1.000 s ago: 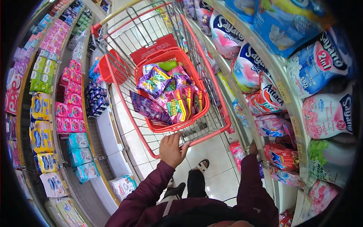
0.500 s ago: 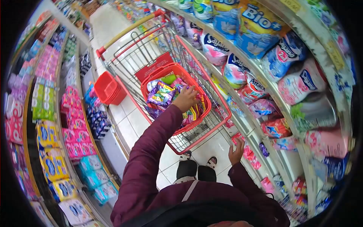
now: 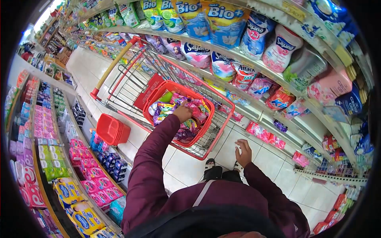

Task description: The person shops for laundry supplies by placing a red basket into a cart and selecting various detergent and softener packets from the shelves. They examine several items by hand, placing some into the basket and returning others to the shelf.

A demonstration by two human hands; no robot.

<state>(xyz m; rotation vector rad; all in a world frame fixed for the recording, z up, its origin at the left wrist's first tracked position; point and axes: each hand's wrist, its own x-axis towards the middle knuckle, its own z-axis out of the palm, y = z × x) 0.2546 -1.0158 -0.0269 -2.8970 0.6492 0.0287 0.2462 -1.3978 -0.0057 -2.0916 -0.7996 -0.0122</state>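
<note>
My left hand (image 3: pixel 183 112) rests on the colourful packets (image 3: pixel 197 108) in a red shopping basket (image 3: pixel 206 129). Its fingers are stretched out over the wrappers, the fingertips touching them. The packets are purple, pink and yellow, with something light green (image 3: pixel 166 97) at the basket's far left corner. This basket sits inside a wire shopping cart (image 3: pixel 131 85) with red rails and a yellow handle (image 3: pixel 113 65). My right hand (image 3: pixel 244 152) hangs over the floor by the cart's near end, fingers apart and holding nothing.
On the right, shelves carry detergent pouches (image 3: pixel 225 23) and softener packs (image 3: pixel 282 47). Stacked red baskets (image 3: pixel 113 129) stand on the floor left of the cart. Pink packs (image 3: pixel 90 172) and yellow packs (image 3: pixel 83 216) fill the left shelves. White tiles (image 3: pixel 228 152) cover the aisle.
The view has turned, so the cart appears further left and more of the right shelf shows. My left hand has shifted toward the middle of the packets. My right hand stays open.
</note>
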